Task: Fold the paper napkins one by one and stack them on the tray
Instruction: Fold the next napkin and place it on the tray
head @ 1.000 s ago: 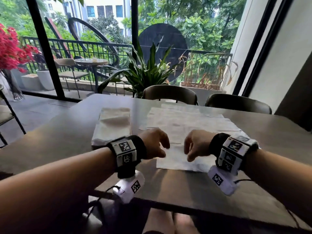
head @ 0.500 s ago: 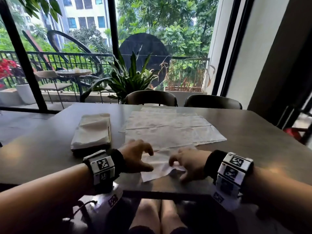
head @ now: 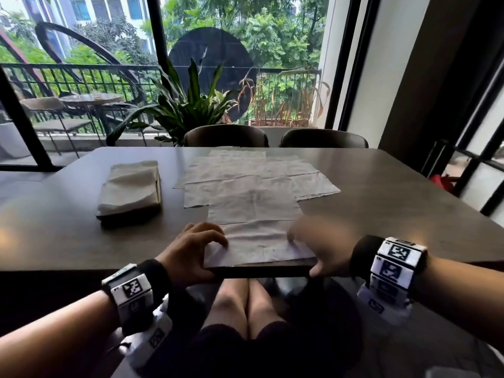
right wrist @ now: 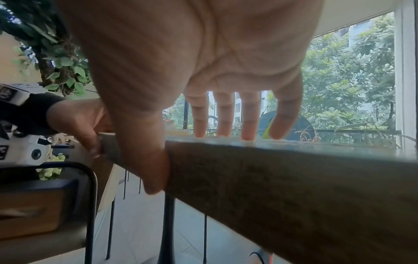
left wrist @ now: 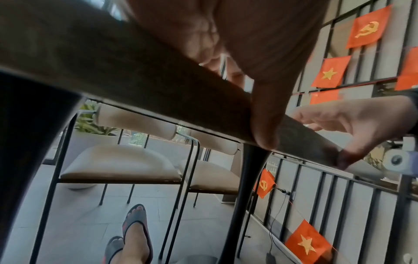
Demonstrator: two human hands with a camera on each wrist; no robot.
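A white paper napkin lies flat at the table's near edge. My left hand presses bent fingertips on the napkin's left side, and its thumb lies against the table's front face. My right hand, blurred, rests straight fingers on the napkin's right side, its thumb against the table's front face. Several unfolded napkins are spread beyond it. A stack of folded napkins sits on a dark tray at the left.
Two chairs stand at the far side of the table, with a potted plant and windows behind. My knees are under the near edge. Bare tabletop lies to the right of the napkins.
The nearest napkin, crumpled and lifted half a second ago, now lies flat at the table's edge. My hands have moved apart to its two sides, thumbs down over the edge.
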